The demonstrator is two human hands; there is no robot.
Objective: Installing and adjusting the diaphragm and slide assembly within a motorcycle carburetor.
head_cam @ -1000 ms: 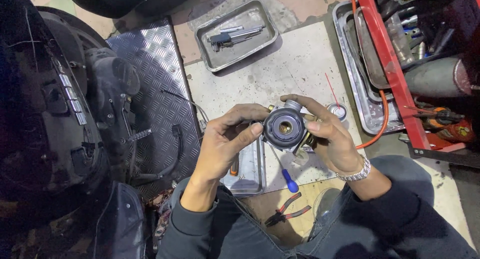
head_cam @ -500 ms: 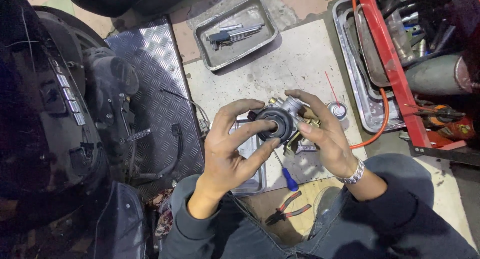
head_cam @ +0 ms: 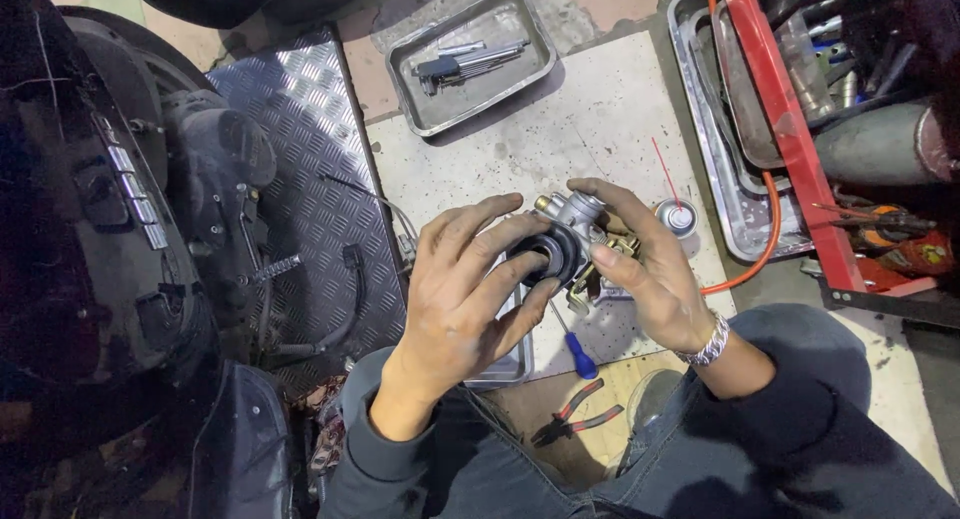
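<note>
Holding, between both hands above the pale floor slab [head_cam: 600,119]: one small metal carburettor [head_cam: 575,241], silver body with brass fittings, a round black rubber collar facing up.

Left hand [head_cam: 465,299]: fingers spread and curled over the collar's near rim, thumb pressed under it.

Right hand [head_cam: 650,274]: fingers closed round the far side of the body, index laid across the top; a metal chain bracelet [head_cam: 705,344] at the wrist.

Just below the grip: a blue-handled screwdriver [head_cam: 575,344], lying flat. Further toward the knees: red-handled pliers [head_cam: 580,414].

Just right of the grip: a small spray can [head_cam: 678,217] with a thin red straw.

Well beyond the grip: a shallow steel tray [head_cam: 470,59] holding hex keys [head_cam: 465,64].

Left of the grip: chequer-plate sheet [head_cam: 300,139] and a dark scooter body [head_cam: 100,229].
</note>
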